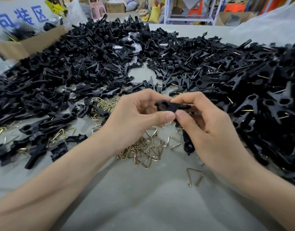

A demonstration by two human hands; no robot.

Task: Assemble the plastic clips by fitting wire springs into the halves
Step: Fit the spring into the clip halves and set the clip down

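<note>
A black plastic clip point(168, 106) with a round hole hangs between both hands above the table, lying roughly level. My left hand point(135, 117) pinches its left end with thumb and curled fingers. My right hand point(205, 124) pinches its right part, the thumb tip meeting my left thumb under the clip. Whether a spring sits in it I cannot tell. Brass triangular wire springs point(146, 149) lie heaped on the table below my hands. One spring point(194, 176) lies alone nearer to me.
A huge pile of black clip halves point(96, 52) fills the far and left table point(143, 205). Clips with brass wire showing point(253, 90) are heaped at right. A cardboard box point(26, 42) stands at far left. Shelving and bags fill the background.
</note>
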